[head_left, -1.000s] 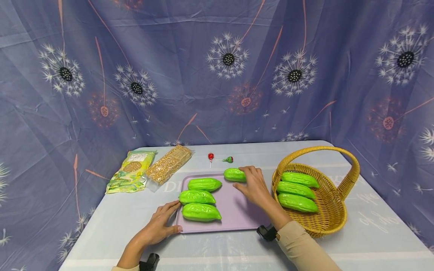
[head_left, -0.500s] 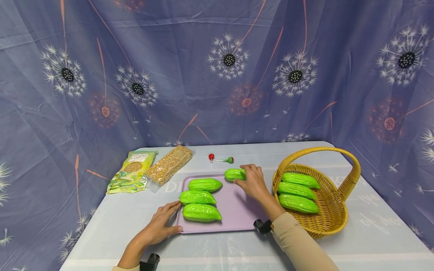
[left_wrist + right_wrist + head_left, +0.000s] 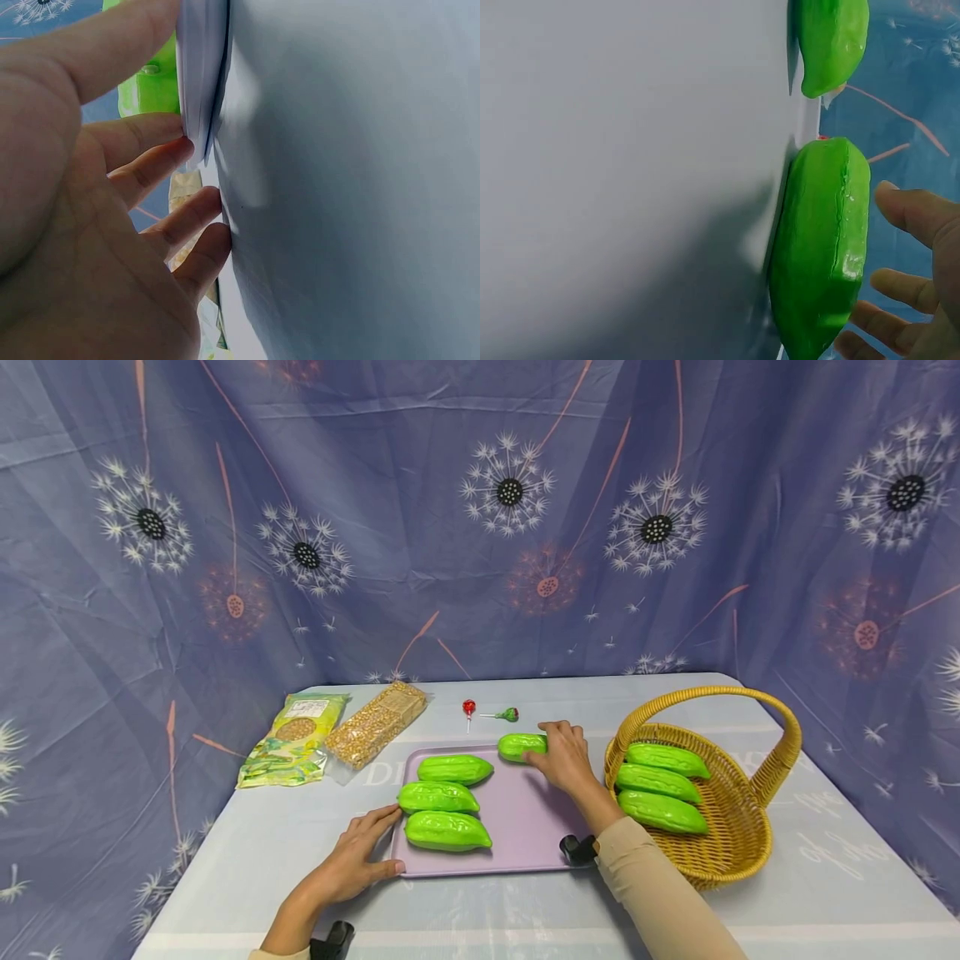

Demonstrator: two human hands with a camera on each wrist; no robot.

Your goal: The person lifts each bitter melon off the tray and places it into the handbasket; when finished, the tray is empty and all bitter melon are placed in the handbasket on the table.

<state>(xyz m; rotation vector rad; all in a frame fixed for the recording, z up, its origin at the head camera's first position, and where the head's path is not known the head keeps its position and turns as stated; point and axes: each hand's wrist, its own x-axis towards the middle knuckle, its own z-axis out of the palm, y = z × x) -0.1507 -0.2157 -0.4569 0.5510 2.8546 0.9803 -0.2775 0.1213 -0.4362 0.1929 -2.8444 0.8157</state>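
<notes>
Dandelion-printed cloth (image 3: 405,527) backs a pale-covered desk (image 3: 510,922), with a lilac tray (image 3: 525,827) near its middle. One green gourd (image 3: 520,746) lies at the tray's far edge, long axis roughly parallel to that edge, blunt end facing left, tapered tip right. Right hand (image 3: 567,762): spread beside this gourd, thumb apart from its skin; whether the other fingers touch, I cannot tell. Left hand (image 3: 354,858): spread, fingertips against the tray's left edge, thumb at its near-left corner. Three more gourds (image 3: 438,797) line that left edge; a wicker basket (image 3: 738,847) stands toward the desk's right edge.
</notes>
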